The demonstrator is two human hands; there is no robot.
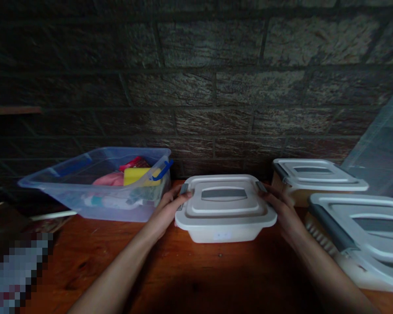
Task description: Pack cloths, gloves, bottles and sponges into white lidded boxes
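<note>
1 translucent open bin, left of the white box; your left hand, curled round the box's left end, thumb on the lid; the box itself, between your hands, long axis crosswise, neither hand nearer; your right hand, curled likewise at its right end; 1 rear lidded box and 1 front lidded box, right of it; wooden table below it; brick wall behind it.

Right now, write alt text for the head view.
A left hand and right hand hold a white lidded box by its ends on a wooden table. An open translucent bin with a yellow item stands left, two more lidded boxes right, a dark brick wall behind.
</note>
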